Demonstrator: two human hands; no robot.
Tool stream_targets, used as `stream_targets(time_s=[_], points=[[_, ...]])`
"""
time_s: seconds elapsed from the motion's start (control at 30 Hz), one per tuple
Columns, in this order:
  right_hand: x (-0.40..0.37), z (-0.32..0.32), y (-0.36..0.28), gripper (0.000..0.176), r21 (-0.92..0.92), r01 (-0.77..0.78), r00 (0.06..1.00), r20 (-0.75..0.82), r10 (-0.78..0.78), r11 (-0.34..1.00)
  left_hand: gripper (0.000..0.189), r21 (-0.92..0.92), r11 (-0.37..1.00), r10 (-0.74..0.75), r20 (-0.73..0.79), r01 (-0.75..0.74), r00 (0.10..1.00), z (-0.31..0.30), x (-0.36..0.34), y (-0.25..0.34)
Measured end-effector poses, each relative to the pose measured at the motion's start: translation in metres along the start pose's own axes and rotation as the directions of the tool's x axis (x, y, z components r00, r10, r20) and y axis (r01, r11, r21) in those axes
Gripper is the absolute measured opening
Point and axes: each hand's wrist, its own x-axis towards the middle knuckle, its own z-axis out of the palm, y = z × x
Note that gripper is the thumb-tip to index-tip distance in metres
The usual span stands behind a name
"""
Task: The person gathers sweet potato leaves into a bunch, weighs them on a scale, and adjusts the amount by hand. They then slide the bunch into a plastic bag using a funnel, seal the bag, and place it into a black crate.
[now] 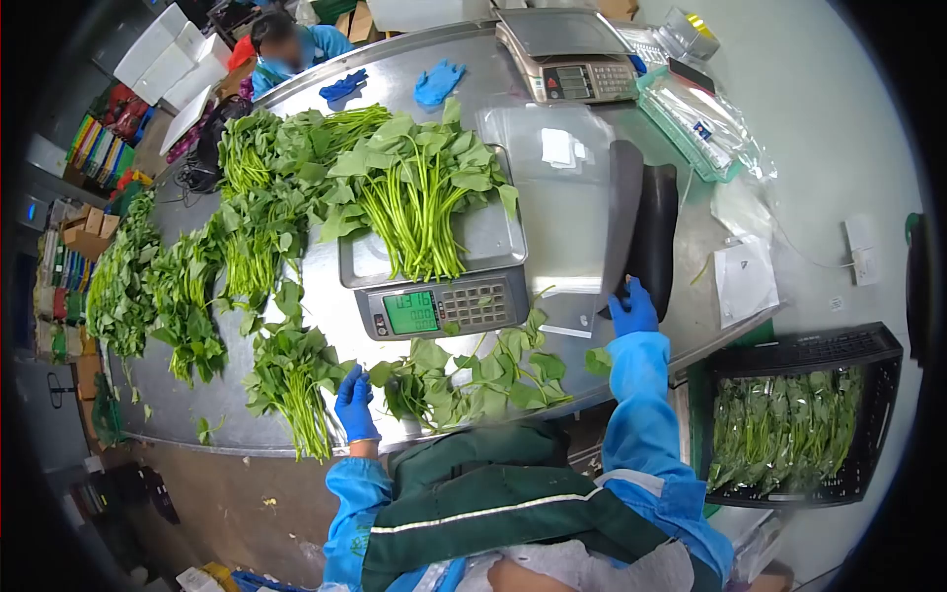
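My left hand (356, 407), in a blue glove, is at the table's front edge with its fingers drawn together. Between a bunch of leafy greens (296, 390) and loose leafy stems (483, 380), it holds something too small to make out, if anything. My right hand (633, 308), also gloved, has its fingers at the lower end of a dark curved sheet (651, 227) and appears to grip its edge. A large bunch of long-stemmed greens (419, 212) lies on the weighing scale (444, 304), whose green display is lit. Clear plastic bags (557, 227) lie flat beside the sheet.
More bunches of greens (256, 237) cover the table's left side. A second scale (572, 74), a green basket (691, 123) and blue gloves (439, 84) are at the back. A black crate (789, 483) of bagged greens stands at right. Another person (296, 49) is across the table.
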Motion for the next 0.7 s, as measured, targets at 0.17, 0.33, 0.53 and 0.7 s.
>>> stream_targets(time_s=[0.17,0.33,0.53,0.7], points=[[0.001,0.003,-0.124,0.040,0.345,0.214,0.977,-0.065,-0.204,0.914,0.027,0.076,0.984,0.146,0.182,-0.162,0.972,0.052,0.020,0.065],[0.035,0.068,-0.232,0.040,0.443,0.523,0.795,0.056,-0.604,0.729,0.035,-0.048,0.882,0.454,0.351,-0.468,0.819,0.130,0.060,0.115],[0.080,0.112,-0.272,0.036,0.022,0.745,0.632,0.298,-0.715,0.667,0.055,0.175,0.729,0.559,0.404,-0.661,0.724,0.192,0.067,0.145],[0.078,0.099,-0.283,0.028,-0.078,0.804,0.521,0.569,-0.636,0.589,0.049,0.280,0.707,0.539,0.380,-0.649,0.751,0.203,0.080,0.140]])
